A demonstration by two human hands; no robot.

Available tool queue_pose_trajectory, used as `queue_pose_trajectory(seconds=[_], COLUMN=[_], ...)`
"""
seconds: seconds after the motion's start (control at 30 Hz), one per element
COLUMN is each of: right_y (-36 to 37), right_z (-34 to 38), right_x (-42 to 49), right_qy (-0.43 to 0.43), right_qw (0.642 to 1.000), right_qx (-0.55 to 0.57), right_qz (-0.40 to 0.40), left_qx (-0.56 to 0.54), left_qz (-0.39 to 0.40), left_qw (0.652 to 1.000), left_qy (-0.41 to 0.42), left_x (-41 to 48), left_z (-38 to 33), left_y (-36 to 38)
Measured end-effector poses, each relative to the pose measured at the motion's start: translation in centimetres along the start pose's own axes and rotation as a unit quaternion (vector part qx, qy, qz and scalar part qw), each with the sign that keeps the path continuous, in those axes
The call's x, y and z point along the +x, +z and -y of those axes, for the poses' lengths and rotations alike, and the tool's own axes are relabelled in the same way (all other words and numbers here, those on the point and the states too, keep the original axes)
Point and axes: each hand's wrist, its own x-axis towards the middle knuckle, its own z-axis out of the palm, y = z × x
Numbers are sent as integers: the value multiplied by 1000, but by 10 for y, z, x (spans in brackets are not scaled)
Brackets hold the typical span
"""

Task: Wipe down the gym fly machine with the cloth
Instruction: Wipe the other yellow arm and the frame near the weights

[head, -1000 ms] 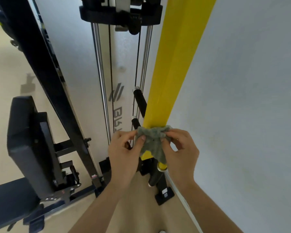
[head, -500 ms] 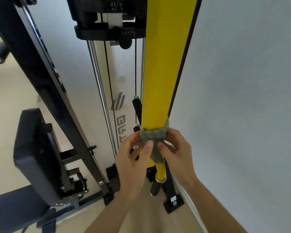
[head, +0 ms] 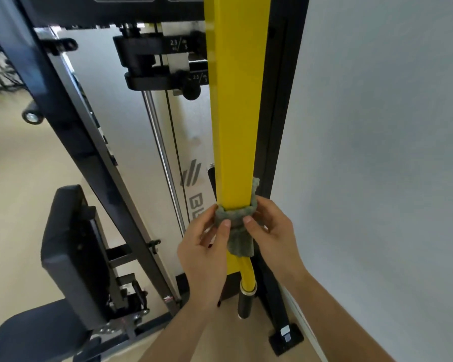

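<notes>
Head view, the only one here. A grey-green cloth (head: 237,218) is being held bunched up in a band around a yellow square-section metal post (head: 236,113) of the fly machine, low down on the post. A loose tail of the cloth is hanging down the front, just below the band.

The left hand (head: 204,254) is being used on the left side of the post. Its grip is clamped on the cloth, with the thumb (head: 225,223) pressed onto the front of the band and the fingers curled round the side. Same deal with the right hand (head: 270,231) on the right side. Its grip is also closed on the cloth, the thumb (head: 247,219) pressed on right beside the other one, and a bit of cloth is poking up above its fingers. How far the fingers reach behind the post can't be told.

Below the cloth, a yellow round bar (head: 245,270) is running down to a black cylindrical handle (head: 243,305), near the beige floor (head: 16,178).

To the left of the post, black weight plates (head: 147,61) with small white numbers are being carried on a chrome guide rod (head: 160,142), with a pale panel behind. Further left, a black slanted frame beam (head: 89,152) is crossing the shot, and a black padded backrest (head: 71,244) is sitting well apart from the hands. The right side of the shot is being filled by a plain white wall (head: 377,126), just beside the right hand.
</notes>
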Motion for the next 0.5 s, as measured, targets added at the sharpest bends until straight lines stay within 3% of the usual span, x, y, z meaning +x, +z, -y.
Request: queue_pose_trajectory(seconds=[0.17,0.5], right_y=[3,3], right_z=[13,-23], right_x=[7,-21], right_qy=[-23,79], right_qw=[999,990], right_qx=[-6,-106], right_qz=[-23,-44], left_qx=[-3,14], left_qz=[6,33], left_qw=[1000,996], left_qy=[29,-80], left_x=[6,-14], left_z=[-4,26], left_y=[-1,-9])
